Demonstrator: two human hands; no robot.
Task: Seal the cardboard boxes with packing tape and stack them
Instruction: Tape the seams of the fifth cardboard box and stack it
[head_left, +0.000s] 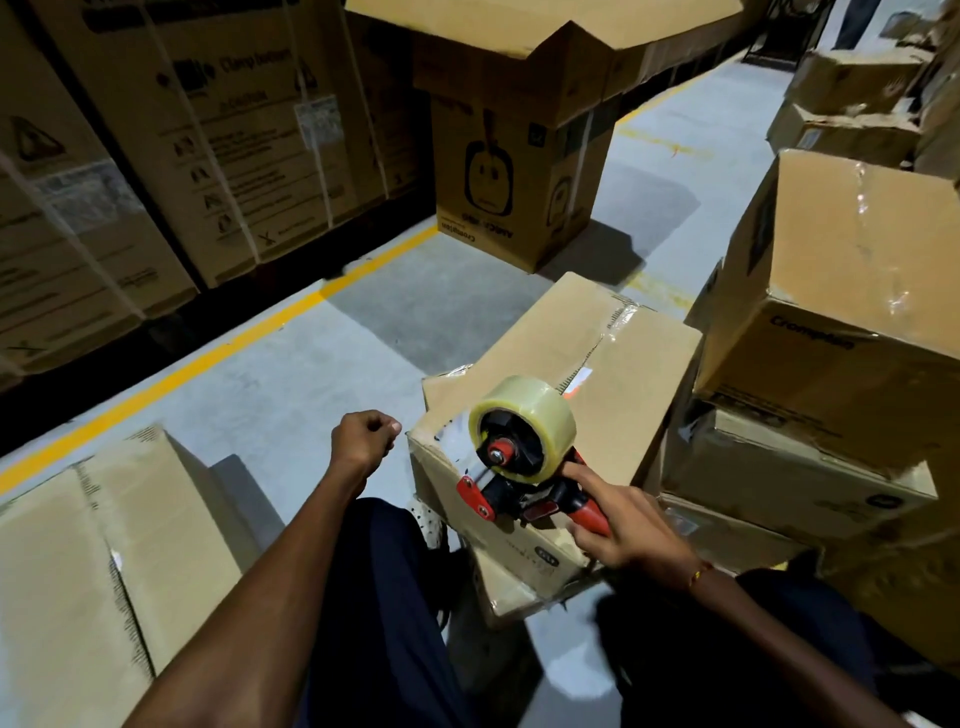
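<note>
- Where the near corner of the cardboard box (566, 364) meets the person's knees, we see a red-and-black tape dispenser (511, 480) resting its front edge on that corner, with a strip of clear tape running from it over the box's edge.
- We see a roll of clear packing tape (524, 423) mounted on the dispenser's hub, its flat face turned toward the camera.
- We find the right hand (621, 522) curled round the dispenser's red handle, index finger stretched forward along it toward the roll; this grip is firmly closed on the tool.
- We find the left hand (363, 439) raised just left of the box, apart from it, fingers curled into a loose fist; we cannot make out anything held in it.
- We note that the box lies on the grey floor (291, 374) between the person's legs, its top flaps closed and a taped seam running along the middle.
- We see a flat closed carton (78, 561) to the left, beside the left forearm.
- We see a stack of taped boxes (836, 332) just right of the worked box, the upper one tilted.
- We note a tall open box (519, 176) with raised flaps standing further off on the floor.
- We see a yellow floor line (218, 353) running past strapped cartons (171, 140) at the far left.
</note>
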